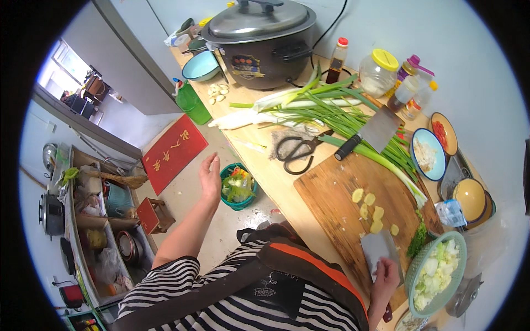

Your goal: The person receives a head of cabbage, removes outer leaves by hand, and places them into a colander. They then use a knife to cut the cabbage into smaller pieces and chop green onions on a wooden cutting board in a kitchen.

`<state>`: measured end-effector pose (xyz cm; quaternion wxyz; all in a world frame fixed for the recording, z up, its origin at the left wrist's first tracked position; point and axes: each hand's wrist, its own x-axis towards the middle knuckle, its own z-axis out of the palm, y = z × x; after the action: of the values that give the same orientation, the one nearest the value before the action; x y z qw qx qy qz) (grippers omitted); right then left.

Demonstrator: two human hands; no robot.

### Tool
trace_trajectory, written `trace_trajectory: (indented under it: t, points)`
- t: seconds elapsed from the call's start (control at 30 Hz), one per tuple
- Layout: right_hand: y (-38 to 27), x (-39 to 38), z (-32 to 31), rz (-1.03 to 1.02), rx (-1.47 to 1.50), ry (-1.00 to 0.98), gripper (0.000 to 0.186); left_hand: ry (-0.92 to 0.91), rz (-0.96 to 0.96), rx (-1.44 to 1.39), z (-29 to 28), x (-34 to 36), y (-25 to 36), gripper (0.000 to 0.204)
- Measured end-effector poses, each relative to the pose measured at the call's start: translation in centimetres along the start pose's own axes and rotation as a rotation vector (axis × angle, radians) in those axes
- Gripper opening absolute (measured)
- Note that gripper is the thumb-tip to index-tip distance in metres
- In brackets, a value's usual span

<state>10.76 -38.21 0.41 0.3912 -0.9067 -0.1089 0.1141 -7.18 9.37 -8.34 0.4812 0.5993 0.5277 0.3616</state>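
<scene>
My right hand (pixel 386 276) is closed at the base of a wide cleaver blade (pixel 377 247); its red-brown handle end (pixel 388 313) shows beside my wrist. The blade lies at the near end of a wooden chopping board (pixel 326 193). Pale yellow slices, apparently ginger (pixel 377 213), are scattered on the board just beyond it. Away from the counter, my left hand (pixel 210 174) hangs empty over the floor, fingers stretched out. Close to it, a green waste basket (pixel 239 201) holds vegetable scraps.
Across the counter lie leeks (pixel 331 110), black scissors (pixel 298 151), a second cleaver (pixel 378 129) and garlic cloves (pixel 218 92). A large cooker (pixel 265 55) stands at the back. Chopped cabbage fills a green colander (pixel 436 273) at right, near bowls (pixel 428 154). Shelving (pixel 110 220) stands left.
</scene>
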Motion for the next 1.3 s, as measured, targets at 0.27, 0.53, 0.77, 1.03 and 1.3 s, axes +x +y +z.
trace_trajectory:
  t: [0.27,0.53,0.77,1.03,1.3]
  points:
    - [-4.4,0.0,2.0,-0.139,-0.003,0.132,0.008,-0.229,0.747,0.146,6.6,-1.9,9.9,0.032]
    - [1.5,-5.7,-1.3,0.013,-0.311,0.292,0.041,-1.07,1.047,0.144,20.2,-7.9,16.5,0.018]
    - [3.9,-8.3,-3.9,0.167,-0.552,0.273,0.065,-0.697,1.251,0.482,25.6,-10.0,17.0,0.022]
    - [5.8,-8.0,-4.8,0.041,-0.543,0.175,0.072,-0.662,0.898,0.848,23.4,-7.3,14.6,0.043]
    - [5.8,-7.1,-5.4,0.03,-0.564,0.127,0.072,-0.574,1.117,0.763,23.9,2.8,17.3,0.048]
